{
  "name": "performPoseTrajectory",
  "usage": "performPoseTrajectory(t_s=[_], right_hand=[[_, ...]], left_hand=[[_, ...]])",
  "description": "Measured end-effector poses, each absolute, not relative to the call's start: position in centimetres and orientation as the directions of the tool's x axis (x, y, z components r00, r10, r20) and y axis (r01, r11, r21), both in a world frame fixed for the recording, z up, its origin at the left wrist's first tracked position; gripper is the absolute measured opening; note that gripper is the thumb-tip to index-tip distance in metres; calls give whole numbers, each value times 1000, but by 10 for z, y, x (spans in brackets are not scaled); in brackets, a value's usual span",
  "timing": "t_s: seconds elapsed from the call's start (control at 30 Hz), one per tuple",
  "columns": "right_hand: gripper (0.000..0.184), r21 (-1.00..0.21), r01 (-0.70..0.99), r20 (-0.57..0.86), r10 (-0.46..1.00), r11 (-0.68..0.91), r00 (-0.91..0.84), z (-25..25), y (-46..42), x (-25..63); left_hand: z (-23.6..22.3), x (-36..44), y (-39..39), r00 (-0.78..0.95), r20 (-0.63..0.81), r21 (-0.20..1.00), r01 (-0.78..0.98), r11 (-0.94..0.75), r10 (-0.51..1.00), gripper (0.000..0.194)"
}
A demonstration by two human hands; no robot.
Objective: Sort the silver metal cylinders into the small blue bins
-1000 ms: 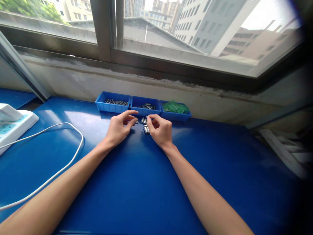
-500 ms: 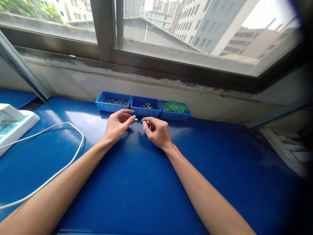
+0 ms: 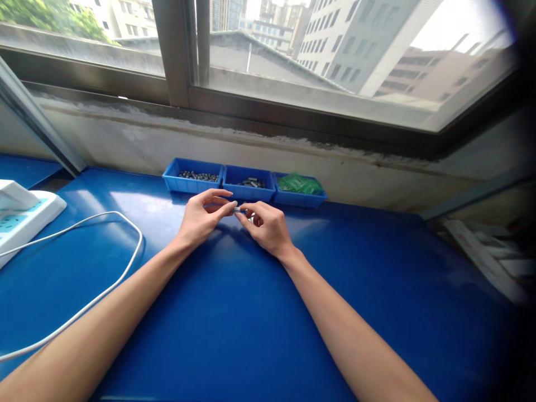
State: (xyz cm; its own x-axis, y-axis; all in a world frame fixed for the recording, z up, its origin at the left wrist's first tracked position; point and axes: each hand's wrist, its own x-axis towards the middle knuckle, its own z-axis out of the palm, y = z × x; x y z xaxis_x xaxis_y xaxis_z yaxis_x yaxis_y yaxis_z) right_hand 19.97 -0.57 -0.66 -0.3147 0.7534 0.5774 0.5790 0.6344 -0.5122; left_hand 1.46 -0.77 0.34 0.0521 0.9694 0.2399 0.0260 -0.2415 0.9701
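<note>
Over the blue table, my left hand [image 3: 200,219] pinches a small silvery metal pin [image 3: 237,209] between thumb and index finger, the other fingers raised. My right hand [image 3: 270,228] is closed opposite it, its fingertips at the pin's right end. Another small shiny metal piece [image 3: 252,218] shows inside the curled fingers of my right hand; its exact kind is too small to make out. Both hands meet just in front of the middle blue bin [image 3: 247,193], which holds short metal pins [image 3: 253,182].
A left blue bin [image 3: 190,184] holds many small grey metal parts, and a right blue bin [image 3: 299,199] holds green plastic bags [image 3: 298,182]. A white power strip [image 3: 44,211] and its looping white cable [image 3: 136,245] lie on the left. Behind the bins are a wall and window.
The gap between my hands has closed: the left-hand pin now reaches my right fingertips. A shiny metal piece shows lower inside my right hand.
</note>
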Motion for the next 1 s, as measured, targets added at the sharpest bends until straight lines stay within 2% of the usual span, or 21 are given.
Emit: performPoseTrajectory(t_s=[0.43, 0.53, 0.6, 0.67, 0.77, 0.87, 1.0], right_hand=[[25, -552, 571, 546, 781, 607, -302, -5, -5, 200], [25, -565, 600, 558, 798, 566, -229, -5, -4, 200], [27, -580, 633, 572, 810, 513, -133, -4, -1, 202], [30, -593, 669, 580, 814, 448, -32, -3, 5, 205], [35, -572, 742, 584, 809, 349, 70, 2, 19, 210], [34, -508, 817, 586, 805, 274, 95, 9, 34, 212], [27, -455, 868, 549, 830, 199, 98, 16, 47, 210]], left_hand=[[4, 15, -8, 118, 234, 971, 16, -238, 965, 50], [2, 16, -8, 101, 247, 966, 51, -253, 964, 44], [0, 16, -8, 112, 299, 938, 149, -314, 948, 37], [-2, 16, -8, 206, 391, 845, 307, -439, 897, 31], [-5, 17, -10, 485, 472, 600, 436, -671, 736, 33], [-7, 18, -13, 679, 393, 456, 441, -773, 620, 43], [-8, 20, -15, 729, 345, 379, 467, -799, 591, 41]])
